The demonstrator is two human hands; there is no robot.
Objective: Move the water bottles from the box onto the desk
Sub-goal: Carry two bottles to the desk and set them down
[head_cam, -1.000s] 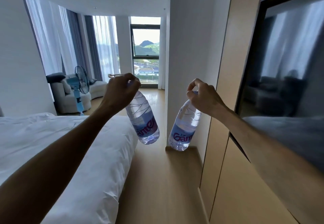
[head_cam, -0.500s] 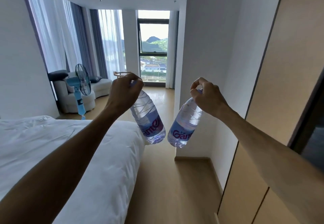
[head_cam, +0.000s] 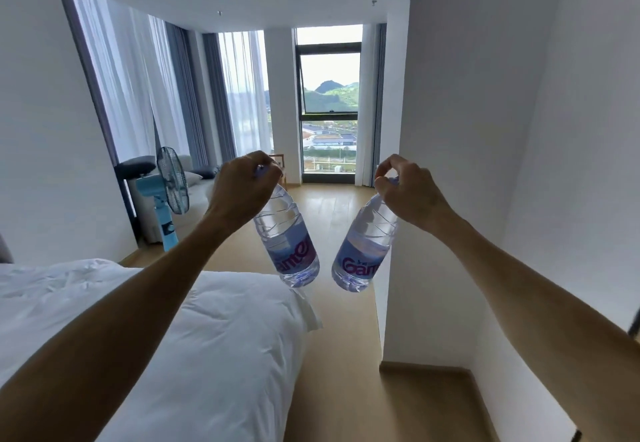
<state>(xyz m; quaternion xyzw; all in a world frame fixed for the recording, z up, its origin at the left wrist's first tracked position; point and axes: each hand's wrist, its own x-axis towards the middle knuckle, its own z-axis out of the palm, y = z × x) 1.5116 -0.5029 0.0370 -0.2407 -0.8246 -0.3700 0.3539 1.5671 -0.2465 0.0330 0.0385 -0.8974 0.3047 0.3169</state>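
My left hand: fingers curled round the cap end of the left bottle, hanging tilted above the bed corner.
My right hand: gripping the right bottle by its top, over the wooden floor.
Bottles: bases near, apart.

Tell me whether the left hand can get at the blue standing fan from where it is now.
Probably not. The left hand grips a water bottle by its neck, so it is occupied, and the blue standing fan stands well beyond it across the room, past the corner of the bed.
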